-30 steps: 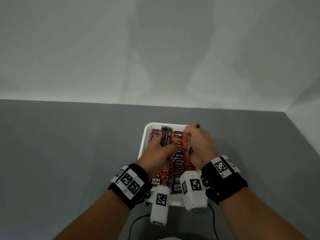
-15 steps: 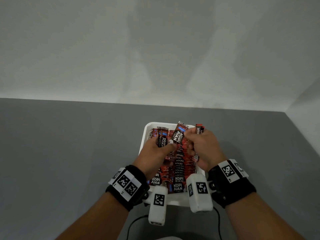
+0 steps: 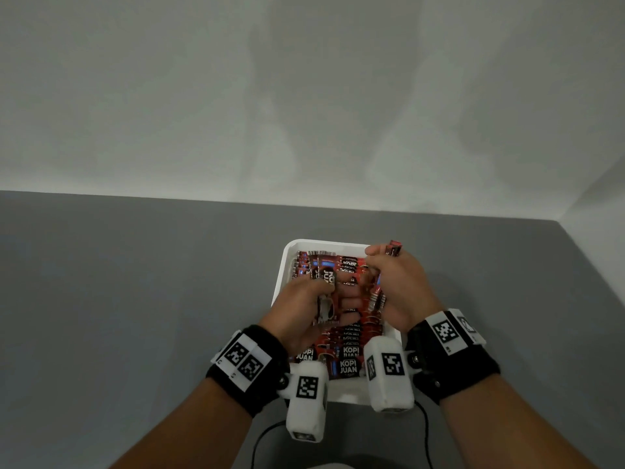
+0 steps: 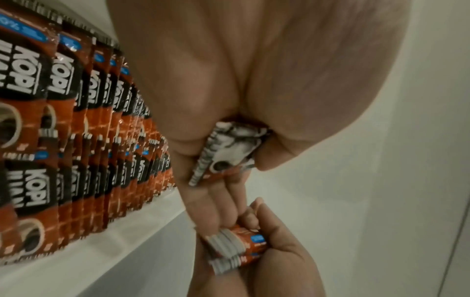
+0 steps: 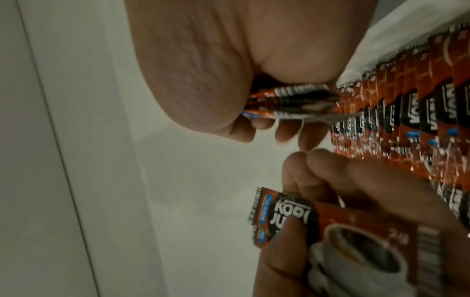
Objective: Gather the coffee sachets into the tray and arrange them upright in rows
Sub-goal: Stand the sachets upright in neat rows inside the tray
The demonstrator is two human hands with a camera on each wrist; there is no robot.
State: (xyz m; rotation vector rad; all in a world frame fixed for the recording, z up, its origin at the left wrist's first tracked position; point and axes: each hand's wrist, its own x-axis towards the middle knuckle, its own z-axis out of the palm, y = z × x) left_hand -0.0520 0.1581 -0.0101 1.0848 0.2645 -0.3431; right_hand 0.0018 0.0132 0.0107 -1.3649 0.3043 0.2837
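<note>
A white tray (image 3: 283, 275) on the grey table holds red-and-black coffee sachets (image 3: 348, 336) standing in packed rows; the rows also show in the wrist views (image 4: 76, 140) (image 5: 419, 120). My left hand (image 3: 324, 286) hovers over the tray's left half and grips a few sachets (image 3: 325, 304) face up, the thumb across them (image 5: 343, 231). My right hand (image 3: 378, 262) is over the far right part of the tray and clutches a bundle of sachets (image 3: 394, 247) (image 4: 236, 247) that sticks out at both ends of the fist. The two hands nearly touch.
The grey table (image 3: 135, 299) lies bare around the tray. A white wall (image 3: 304, 96) rises behind it and another wall closes the right side. A black cable (image 3: 267, 434) runs off the near edge below the tray.
The sachet held up between both hands half a second ago has come down into my left hand's grip. My right hand has drawn slightly right with its bundle.
</note>
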